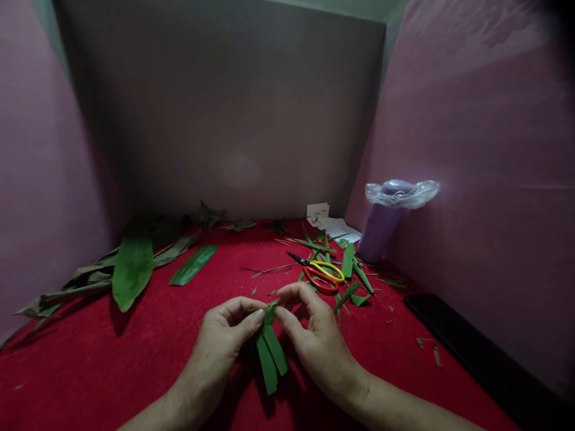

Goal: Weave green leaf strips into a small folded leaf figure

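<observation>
Between my two hands hangs a green leaf piece [271, 353], with a small folded or knotted top and two flat strips pointing down. My left hand [220, 338] pinches the top from the left, thumb against forefinger. From the right, my right hand [317, 338] holds the same top between thumb and fingertips. Just beyond my right hand lie scissors [322, 273] with one yellow and one red handle, blades pointing left. Cut green leaf scraps [348, 260] are scattered around them. My fingertips hide part of the folded top.
Long leaves [133, 269] are heaped at the left, beside a short leaf piece [194, 265]. White papers [336, 228] lie at the back. A purple bottle [380, 230] with clear plastic stands right, near a long black object [467, 347]. Red cloth [112, 371] covers the table.
</observation>
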Tool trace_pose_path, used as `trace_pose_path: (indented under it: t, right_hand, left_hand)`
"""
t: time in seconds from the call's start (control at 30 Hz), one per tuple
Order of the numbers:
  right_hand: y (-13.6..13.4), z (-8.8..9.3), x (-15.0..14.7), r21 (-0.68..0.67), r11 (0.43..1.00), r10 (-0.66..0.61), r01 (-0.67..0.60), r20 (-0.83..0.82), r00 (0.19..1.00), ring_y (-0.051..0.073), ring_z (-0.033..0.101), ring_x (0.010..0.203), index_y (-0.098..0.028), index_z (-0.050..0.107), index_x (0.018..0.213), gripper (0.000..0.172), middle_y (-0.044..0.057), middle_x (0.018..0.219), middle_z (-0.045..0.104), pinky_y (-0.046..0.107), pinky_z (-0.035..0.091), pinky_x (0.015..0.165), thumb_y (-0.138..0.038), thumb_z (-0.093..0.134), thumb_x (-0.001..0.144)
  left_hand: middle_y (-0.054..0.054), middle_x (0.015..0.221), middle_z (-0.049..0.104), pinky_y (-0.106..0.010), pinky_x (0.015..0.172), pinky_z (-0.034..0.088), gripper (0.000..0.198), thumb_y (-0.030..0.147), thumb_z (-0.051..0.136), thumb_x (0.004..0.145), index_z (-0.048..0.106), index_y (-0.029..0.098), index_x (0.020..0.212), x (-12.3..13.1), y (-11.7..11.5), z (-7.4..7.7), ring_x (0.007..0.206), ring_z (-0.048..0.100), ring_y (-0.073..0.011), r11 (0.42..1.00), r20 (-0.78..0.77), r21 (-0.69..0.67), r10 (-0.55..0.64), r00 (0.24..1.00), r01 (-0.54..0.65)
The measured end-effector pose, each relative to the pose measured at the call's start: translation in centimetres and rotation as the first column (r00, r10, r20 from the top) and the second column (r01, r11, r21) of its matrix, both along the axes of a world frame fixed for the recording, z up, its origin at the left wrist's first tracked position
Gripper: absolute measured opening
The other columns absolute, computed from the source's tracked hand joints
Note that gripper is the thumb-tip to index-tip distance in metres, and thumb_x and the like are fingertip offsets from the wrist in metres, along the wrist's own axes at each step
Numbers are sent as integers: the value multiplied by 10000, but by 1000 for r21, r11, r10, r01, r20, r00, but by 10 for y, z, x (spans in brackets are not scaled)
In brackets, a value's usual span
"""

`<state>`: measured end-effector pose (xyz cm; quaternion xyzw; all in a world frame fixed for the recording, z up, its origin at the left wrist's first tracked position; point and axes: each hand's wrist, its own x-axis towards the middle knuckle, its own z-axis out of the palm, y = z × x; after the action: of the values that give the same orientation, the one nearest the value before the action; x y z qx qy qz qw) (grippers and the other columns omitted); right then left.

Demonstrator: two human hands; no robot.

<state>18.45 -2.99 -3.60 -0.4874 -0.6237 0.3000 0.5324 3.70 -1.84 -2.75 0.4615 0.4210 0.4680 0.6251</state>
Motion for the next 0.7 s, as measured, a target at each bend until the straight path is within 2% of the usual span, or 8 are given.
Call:
trace_pose_path:
  t: [0.1, 0.17, 0.27, 0.53, 0.7]
  right_hand:
    - [-7, 5, 0, 149, 989, -14, -8, 149, 989, 147, 514, 687, -195, 551, 760, 77, 14, 745, 560, 269, 387, 622, -159, 516, 819]
    - [-9, 5, -1, 173, 983, 16, -56, 224, 974, 151, 515, 697, -198, 559, 738, 107, 15, 733, 567, 272, 374, 628, -163, 513, 829]
    - [-9, 0, -3, 139, 989, 15, -58, 294, 956, 154, 516, 694, -196, 561, 708, 130, 18, 718, 578, 271, 360, 614, -168, 518, 827]
    - [-7, -5, -9, 68, 996, -69, 49, 344, 936, 153, 513, 652, -199, 558, 682, 125, 6, 688, 599, 261, 332, 566, -255, 607, 783]
    - [-4, -9, -12, -54, 996, -51, 67, 263, 963, 132, 502, 600, -192, 542, 656, 165, -2, 654, 580, 245, 341, 549, -252, 554, 809]
  left_hand:
    - [1, 609, 651, -196, 522, 445, 126, 248, 715, 666, 664, 149, 726, 0, 0, -1, 535, 556, -103, 1000, -10, 5, 29, 1000, -29]
    - [-5, 624, 652, -198, 523, 442, 130, 244, 715, 665, 659, 145, 730, 0, 0, -1, 547, 557, -108, 999, -7, 10, 34, 999, -34]
    - [2, 621, 641, -199, 522, 437, 118, 234, 709, 669, 646, 146, 716, 0, 0, 0, 542, 550, -105, 999, 0, 13, 43, 999, -43]
    - [2, 643, 637, -203, 509, 421, 134, 271, 678, 707, 625, 152, 737, 2, -2, -1, 545, 554, -109, 999, -37, 14, 40, 999, -39]
    - [-5, 642, 643, -221, 533, 440, 126, 264, 669, 718, 632, 146, 739, 1, -4, -4, 558, 574, -121, 1000, -27, 17, 26, 999, -26]
